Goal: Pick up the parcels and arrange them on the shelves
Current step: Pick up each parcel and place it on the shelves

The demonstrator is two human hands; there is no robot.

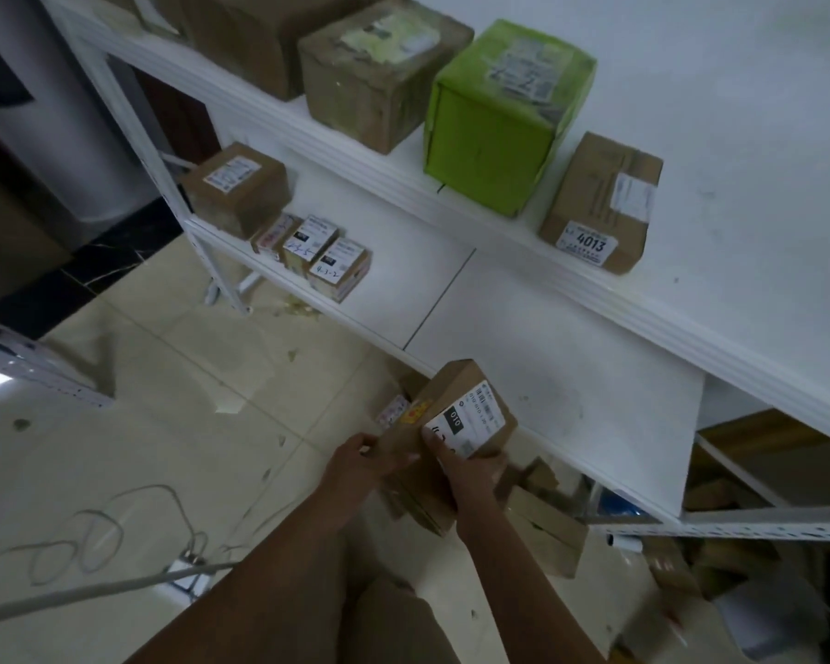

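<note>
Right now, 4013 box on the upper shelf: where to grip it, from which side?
I'd grip the 4013 box by its two long side faces near the labelled front end, coming from the front edge of the shelf. It lies flat, long axis front to back, near that edge; the green box crowds its left side further back.

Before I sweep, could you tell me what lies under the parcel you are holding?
Brown cardboard parcels piled on the tiled floor; the held parcel covers the rest of the pile.
</note>
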